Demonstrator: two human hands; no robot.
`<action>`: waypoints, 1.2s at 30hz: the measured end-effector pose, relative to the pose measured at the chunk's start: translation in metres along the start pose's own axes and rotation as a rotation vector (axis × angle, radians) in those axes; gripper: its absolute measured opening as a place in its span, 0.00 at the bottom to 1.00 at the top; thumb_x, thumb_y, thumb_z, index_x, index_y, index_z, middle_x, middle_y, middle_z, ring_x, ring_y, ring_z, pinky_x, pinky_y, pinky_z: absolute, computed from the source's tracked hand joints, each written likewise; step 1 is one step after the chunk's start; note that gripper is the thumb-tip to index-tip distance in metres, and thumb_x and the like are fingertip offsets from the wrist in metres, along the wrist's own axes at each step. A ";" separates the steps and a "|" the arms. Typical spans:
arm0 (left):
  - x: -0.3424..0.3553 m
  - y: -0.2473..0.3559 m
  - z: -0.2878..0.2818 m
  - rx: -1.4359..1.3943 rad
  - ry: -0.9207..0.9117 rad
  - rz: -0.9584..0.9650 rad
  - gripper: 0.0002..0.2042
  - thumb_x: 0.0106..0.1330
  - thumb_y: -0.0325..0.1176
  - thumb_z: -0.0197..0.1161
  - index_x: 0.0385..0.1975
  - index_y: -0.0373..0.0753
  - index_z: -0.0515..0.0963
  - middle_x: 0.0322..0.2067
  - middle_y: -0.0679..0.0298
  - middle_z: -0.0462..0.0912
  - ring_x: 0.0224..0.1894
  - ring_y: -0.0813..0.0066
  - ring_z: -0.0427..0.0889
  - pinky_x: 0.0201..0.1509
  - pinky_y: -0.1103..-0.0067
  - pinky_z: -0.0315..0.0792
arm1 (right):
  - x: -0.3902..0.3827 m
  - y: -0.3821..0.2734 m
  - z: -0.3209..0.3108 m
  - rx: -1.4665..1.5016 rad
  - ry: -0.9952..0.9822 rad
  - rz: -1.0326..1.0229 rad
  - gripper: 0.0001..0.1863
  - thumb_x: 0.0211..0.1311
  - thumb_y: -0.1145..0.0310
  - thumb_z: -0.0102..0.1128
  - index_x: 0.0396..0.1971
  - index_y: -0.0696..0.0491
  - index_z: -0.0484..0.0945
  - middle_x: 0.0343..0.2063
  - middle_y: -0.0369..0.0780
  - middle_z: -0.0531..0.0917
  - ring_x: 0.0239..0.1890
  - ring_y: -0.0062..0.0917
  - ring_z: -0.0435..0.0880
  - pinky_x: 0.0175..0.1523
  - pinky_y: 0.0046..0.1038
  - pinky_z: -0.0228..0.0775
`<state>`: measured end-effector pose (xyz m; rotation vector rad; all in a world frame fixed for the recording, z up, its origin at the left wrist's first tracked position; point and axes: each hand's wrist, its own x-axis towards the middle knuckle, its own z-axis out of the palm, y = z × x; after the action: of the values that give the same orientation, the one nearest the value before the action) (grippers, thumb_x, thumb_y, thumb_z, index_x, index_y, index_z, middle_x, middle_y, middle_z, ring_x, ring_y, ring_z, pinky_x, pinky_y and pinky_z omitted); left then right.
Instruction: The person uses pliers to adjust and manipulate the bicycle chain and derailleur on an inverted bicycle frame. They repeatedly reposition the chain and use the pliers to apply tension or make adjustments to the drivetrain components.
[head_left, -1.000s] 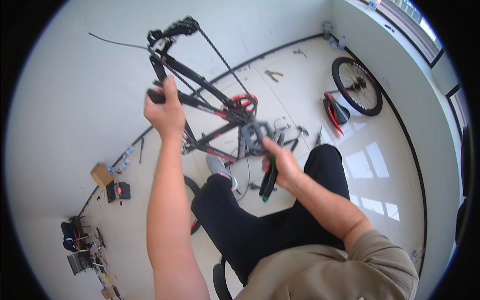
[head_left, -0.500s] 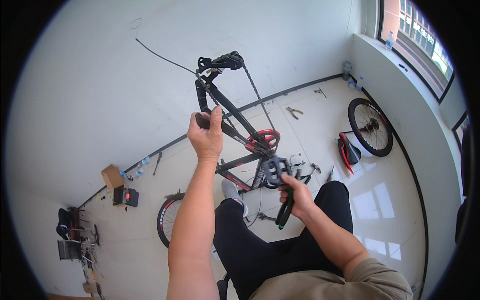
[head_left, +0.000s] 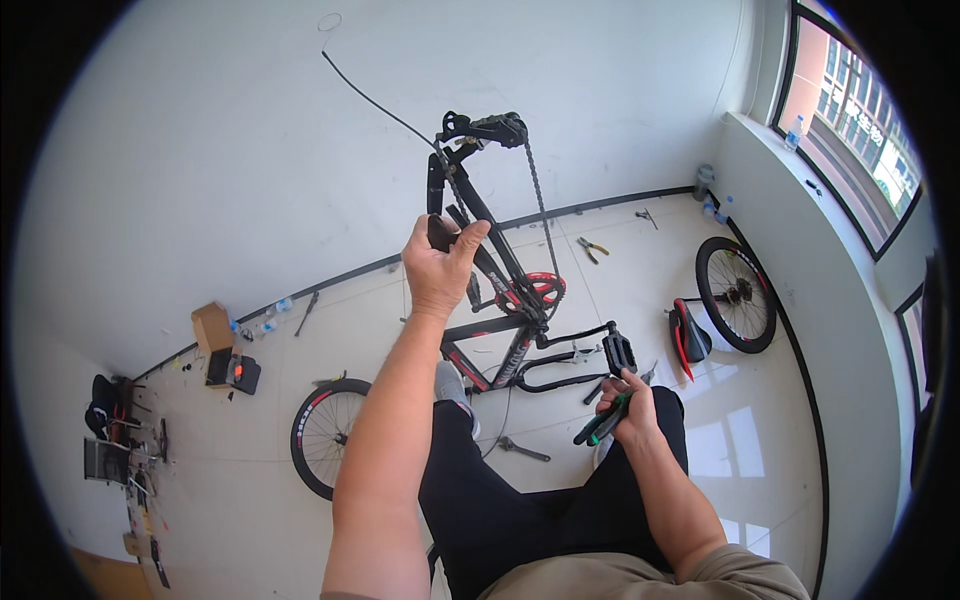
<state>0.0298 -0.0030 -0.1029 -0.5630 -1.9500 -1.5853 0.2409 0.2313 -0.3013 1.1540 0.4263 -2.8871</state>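
A black and red bicycle frame (head_left: pixel 481 337) without wheels is tilted up in front of me. My left hand (head_left: pixel 440 268) is closed around a black tube at its rear part. Above that hand the derailleur (head_left: pixel 487 130) hangs at the raised end, with the chain (head_left: pixel 537 190) running down to the red chainring (head_left: pixel 545 290). My right hand (head_left: pixel 632 408) holds black-and-green-handled pliers (head_left: pixel 606 420); their jaws are hidden. Its fingertips are at the lower edge of the black pedal (head_left: pixel 619 352), seemingly touching it. A loose cable (head_left: pixel 375 98) sticks out past the derailleur.
On the tiled floor lie a wrench (head_left: pixel 524 450), yellow-handled pliers (head_left: pixel 593 250), a red-black saddle (head_left: pixel 688 335) and two wheels, one right (head_left: pixel 735 295) and one left (head_left: pixel 325 440). An open toolbox (head_left: pixel 232 370) sits by the wall. Beyond the frame rises a white wall (head_left: pixel 250 170).
The pedal and its crank have swung to the right, my right hand going with them. The frame's raised end and my left hand appear further right, partly because the view shifted.
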 end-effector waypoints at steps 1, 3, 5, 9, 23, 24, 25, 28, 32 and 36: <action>0.000 -0.001 -0.002 0.001 -0.027 -0.022 0.24 0.54 0.50 0.81 0.25 0.38 0.73 0.18 0.74 0.75 0.21 0.85 0.70 0.27 0.84 0.67 | -0.002 0.003 0.000 0.017 -0.011 -0.006 0.11 0.67 0.65 0.57 0.30 0.55 0.68 0.31 0.41 0.75 0.23 0.22 0.68 0.29 0.25 0.66; 0.000 -0.001 -0.007 -0.030 -0.089 -0.041 0.24 0.54 0.49 0.81 0.25 0.38 0.73 0.18 0.74 0.75 0.22 0.86 0.70 0.27 0.84 0.67 | -0.011 0.010 0.004 0.001 0.031 -0.008 0.08 0.65 0.69 0.54 0.33 0.58 0.68 0.32 0.42 0.75 0.24 0.25 0.71 0.32 0.27 0.71; 0.000 -0.002 -0.009 -0.050 -0.128 -0.045 0.23 0.54 0.49 0.81 0.26 0.38 0.75 0.19 0.75 0.74 0.21 0.86 0.69 0.27 0.84 0.66 | -0.011 0.014 -0.001 0.025 0.061 0.051 0.09 0.64 0.72 0.52 0.38 0.62 0.68 0.33 0.44 0.77 0.26 0.26 0.73 0.34 0.29 0.75; -0.009 -0.009 -0.013 -0.003 -0.237 -0.215 0.26 0.49 0.54 0.83 0.27 0.38 0.77 0.20 0.75 0.73 0.23 0.85 0.69 0.28 0.83 0.66 | -0.015 0.030 -0.007 -0.025 0.108 0.078 0.12 0.62 0.76 0.49 0.42 0.67 0.66 0.33 0.47 0.76 0.29 0.29 0.75 0.37 0.33 0.77; -0.025 -0.056 0.000 0.072 -0.108 -0.210 0.29 0.43 0.57 0.85 0.24 0.39 0.76 0.20 0.74 0.75 0.23 0.83 0.70 0.28 0.81 0.69 | -0.048 0.027 -0.028 -0.130 -0.002 0.398 0.19 0.63 0.80 0.44 0.52 0.70 0.60 0.45 0.53 0.77 0.37 0.36 0.80 0.45 0.41 0.80; -0.026 -0.059 -0.003 0.080 -0.087 -0.170 0.28 0.45 0.56 0.84 0.24 0.39 0.76 0.19 0.75 0.74 0.23 0.84 0.69 0.27 0.81 0.68 | -0.054 0.019 -0.029 -0.097 -0.086 0.445 0.19 0.63 0.80 0.45 0.53 0.70 0.60 0.45 0.53 0.77 0.37 0.35 0.80 0.45 0.40 0.80; -0.026 -0.068 -0.006 0.043 -0.075 -0.176 0.27 0.45 0.55 0.84 0.24 0.40 0.77 0.20 0.76 0.73 0.23 0.85 0.68 0.26 0.82 0.66 | -0.064 0.014 -0.027 -0.107 -0.167 0.393 0.18 0.63 0.79 0.46 0.51 0.70 0.61 0.45 0.52 0.77 0.37 0.35 0.80 0.45 0.38 0.79; -0.026 -0.048 -0.014 0.051 -0.059 -0.127 0.22 0.50 0.49 0.84 0.23 0.39 0.78 0.21 0.78 0.72 0.24 0.87 0.65 0.29 0.85 0.63 | -0.113 0.003 0.006 -0.247 -0.214 0.053 0.17 0.61 0.82 0.47 0.51 0.62 0.62 0.48 0.51 0.76 0.38 0.32 0.79 0.46 0.36 0.78; -0.024 -0.047 -0.011 -0.038 -0.078 -0.135 0.21 0.52 0.46 0.84 0.24 0.38 0.78 0.22 0.78 0.74 0.25 0.88 0.67 0.31 0.86 0.62 | -0.123 -0.018 -0.006 -0.349 -0.118 -0.011 0.22 0.62 0.82 0.47 0.57 0.56 0.61 0.49 0.47 0.77 0.37 0.29 0.78 0.38 0.34 0.75; -0.022 -0.045 -0.012 -0.023 -0.122 -0.154 0.19 0.54 0.44 0.82 0.25 0.37 0.78 0.23 0.76 0.75 0.26 0.86 0.68 0.33 0.85 0.63 | -0.115 -0.022 -0.008 -0.491 -0.029 -0.168 0.26 0.59 0.81 0.51 0.60 0.55 0.64 0.47 0.44 0.77 0.34 0.24 0.75 0.30 0.27 0.71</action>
<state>0.0197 -0.0238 -0.1492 -0.5411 -2.1124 -1.7046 0.3284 0.2433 -0.2235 1.0269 1.1972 -2.6787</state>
